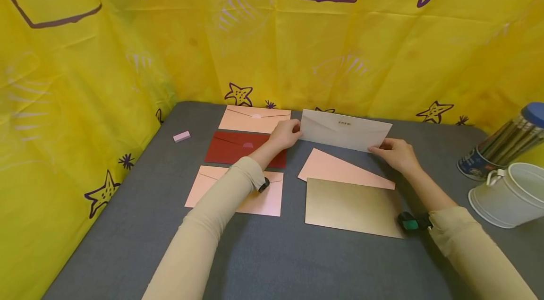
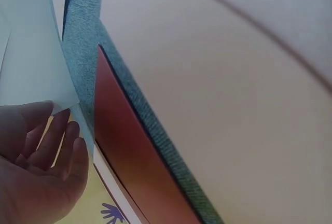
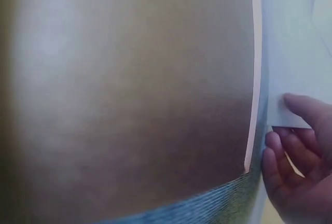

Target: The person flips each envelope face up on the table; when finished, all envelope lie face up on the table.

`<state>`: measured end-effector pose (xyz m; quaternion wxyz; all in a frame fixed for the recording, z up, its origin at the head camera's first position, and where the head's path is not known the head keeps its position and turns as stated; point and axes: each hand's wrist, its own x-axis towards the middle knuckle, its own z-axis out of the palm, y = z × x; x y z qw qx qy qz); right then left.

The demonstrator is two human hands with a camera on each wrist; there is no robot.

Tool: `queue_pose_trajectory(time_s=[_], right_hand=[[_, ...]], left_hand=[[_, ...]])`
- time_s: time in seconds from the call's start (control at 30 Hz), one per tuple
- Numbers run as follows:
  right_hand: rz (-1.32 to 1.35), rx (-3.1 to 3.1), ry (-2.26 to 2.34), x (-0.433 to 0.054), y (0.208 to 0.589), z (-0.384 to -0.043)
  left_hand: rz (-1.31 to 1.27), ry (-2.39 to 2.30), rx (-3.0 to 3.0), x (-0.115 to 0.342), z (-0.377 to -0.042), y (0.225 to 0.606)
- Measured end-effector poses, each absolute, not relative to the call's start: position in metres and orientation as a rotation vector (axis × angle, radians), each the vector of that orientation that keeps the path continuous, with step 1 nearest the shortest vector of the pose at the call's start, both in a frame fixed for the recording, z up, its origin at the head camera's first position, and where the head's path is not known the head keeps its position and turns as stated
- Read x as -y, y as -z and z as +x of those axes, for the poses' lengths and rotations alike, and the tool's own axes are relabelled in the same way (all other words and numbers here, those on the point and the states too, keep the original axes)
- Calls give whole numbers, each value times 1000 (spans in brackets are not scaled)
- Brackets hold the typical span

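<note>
A white envelope with a small line of print stands tilted up off the table at the back, between both hands. My left hand pinches its lower left corner, also visible in the left wrist view at the envelope's corner. At the lower right corner my right hand grips it, thumb on the near face and fingers behind in the right wrist view. Just below lie a pink envelope and a gold envelope that partly covers it.
Left of these, a peach envelope, a red envelope and a pink envelope lie in a column. A small pink block is farther left. A pencil holder and white bucket stand right; a yellow curtain hangs behind.
</note>
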<state>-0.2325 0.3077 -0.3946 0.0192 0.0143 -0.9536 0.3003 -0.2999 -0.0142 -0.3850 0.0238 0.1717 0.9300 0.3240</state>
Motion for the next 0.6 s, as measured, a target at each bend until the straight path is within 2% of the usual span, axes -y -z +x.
queue_pose_trajectory(time_s=[0.17,0.6], right_hand=[[39,3005,-974,-307,392,-239],[-206,2895,-1528,-301,395,-258]], left_hand=[[492,-1012,-2890,12,-301,387],[112,-1576,-2617,9,-303,390]])
